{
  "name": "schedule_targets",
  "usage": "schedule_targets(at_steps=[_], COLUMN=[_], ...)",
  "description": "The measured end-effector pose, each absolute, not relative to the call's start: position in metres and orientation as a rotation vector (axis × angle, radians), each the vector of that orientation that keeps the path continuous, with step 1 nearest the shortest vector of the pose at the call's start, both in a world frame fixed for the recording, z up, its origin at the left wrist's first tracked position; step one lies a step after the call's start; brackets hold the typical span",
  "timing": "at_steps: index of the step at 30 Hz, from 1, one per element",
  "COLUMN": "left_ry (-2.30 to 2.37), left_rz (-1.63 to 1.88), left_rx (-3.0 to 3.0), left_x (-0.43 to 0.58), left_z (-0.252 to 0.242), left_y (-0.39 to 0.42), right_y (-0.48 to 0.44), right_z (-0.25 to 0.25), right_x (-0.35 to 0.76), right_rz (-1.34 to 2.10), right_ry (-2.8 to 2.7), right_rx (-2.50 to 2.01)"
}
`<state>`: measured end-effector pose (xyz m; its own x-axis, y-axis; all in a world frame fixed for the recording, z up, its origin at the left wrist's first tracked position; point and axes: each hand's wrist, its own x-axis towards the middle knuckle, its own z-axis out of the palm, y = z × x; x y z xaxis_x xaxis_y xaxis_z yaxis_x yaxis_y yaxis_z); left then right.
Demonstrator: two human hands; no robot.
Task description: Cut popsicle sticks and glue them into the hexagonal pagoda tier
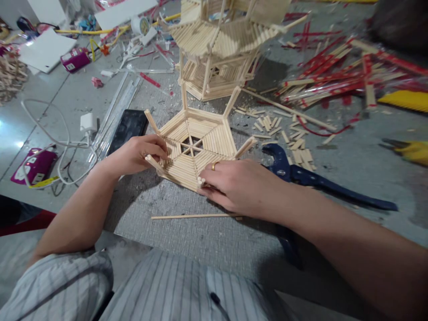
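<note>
In front of me lies a hexagonal frame of thin wooden sticks (214,140), with short upright posts at its corners and a spoked opening in its centre. My left hand (135,154) is closed at its left side, fingers bent over the edge between two posts; the fingertips are partly hidden. My right hand (239,185), with a ring on one finger, grips the near right corner around a post of bundled sticks (201,181). One long loose stick (197,216) lies nearer my body. Blue-handled cutters (307,176) rest beside my right hand and pass partly under my forearm.
Behind the frame stands a tiered stick pavilion (209,67). Short cut sticks (267,124) lie scattered to its right, near red-and-clear packaged sticks (344,71). A black phone (129,127), a white charger (88,122) with cable, and purple boxes (35,165) are at left.
</note>
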<state>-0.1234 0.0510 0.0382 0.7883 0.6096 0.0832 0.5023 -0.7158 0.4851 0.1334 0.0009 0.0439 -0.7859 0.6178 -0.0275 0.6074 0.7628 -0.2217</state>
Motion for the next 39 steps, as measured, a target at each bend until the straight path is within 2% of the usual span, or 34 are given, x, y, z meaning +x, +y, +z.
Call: schedule_targets(at_steps=[17, 22, 25, 28, 33, 39], left_ry=[0.967, 1.417, 1.667, 1.697, 1.653, 1.583], left_rz=[0.188, 0.154, -0.083, -0.248, -0.086, 0.009], left_rx=[2.501, 2.424, 2.309, 2.135, 1.667, 1.522], left_x=[-0.128, -0.126, -0.123, -0.118, -0.114, -0.116], left_z=[0.055, 0.076, 0.077, 0.071, 0.058, 0.053], left_y=[0.042, 0.035, 0.035, 0.038, 0.042, 0.041], right_y=[0.002, 0.002, 0.002, 0.003, 0.003, 0.002], right_z=[0.044, 0.044, 0.045, 0.044, 0.044, 0.045], right_x=[0.133, 0.132, 0.132, 0.132, 0.132, 0.132], right_rz=[0.368, 0.355, 0.364, 0.372, 0.381, 0.366], right_ry=[-2.922, -2.924, -2.931, -2.923, -2.940, -2.933], right_rx=[-1.023, -1.010, -1.017, -1.016, -1.024, -1.020])
